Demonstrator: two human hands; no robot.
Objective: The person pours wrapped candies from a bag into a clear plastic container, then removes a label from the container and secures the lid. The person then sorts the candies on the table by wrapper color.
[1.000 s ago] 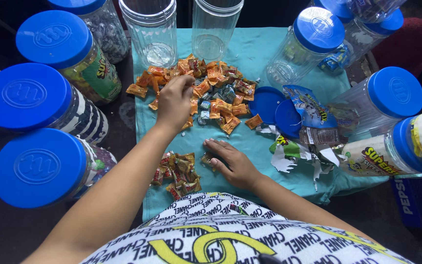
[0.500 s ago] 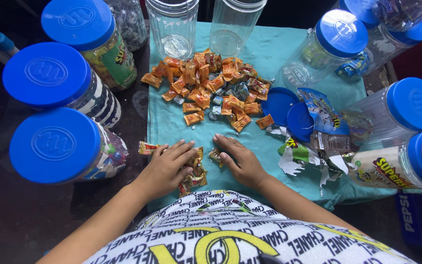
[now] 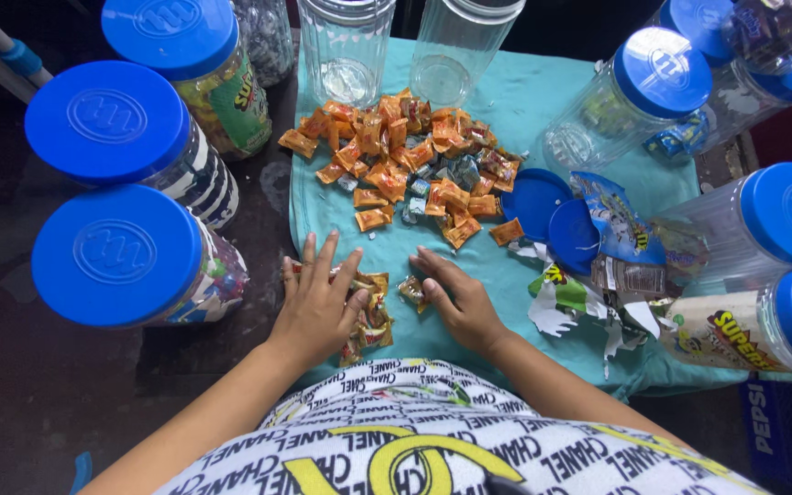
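Teal cloth (image 3: 524, 101), soft and creased, spread over a dark worktop (image 3: 38, 385). Heap of small orange foil-wrapped sweets (image 3: 405, 160), crinkled and glossy, near the cloth's far edge. Smaller pile of wrapped sweets (image 3: 373, 312) at the cloth's near left edge. Left hand (image 3: 316, 307) lies flat on that pile, fingers spread, released, gripping nothing. Right hand (image 3: 458, 307) just beside it, palm down, fingers loosely curled, thumb touching one loose sweet (image 3: 412, 291). Ribbed clear plastic jars, two open (image 3: 346, 55), others with round blue lids (image 3: 116, 257), along the left and right edges.
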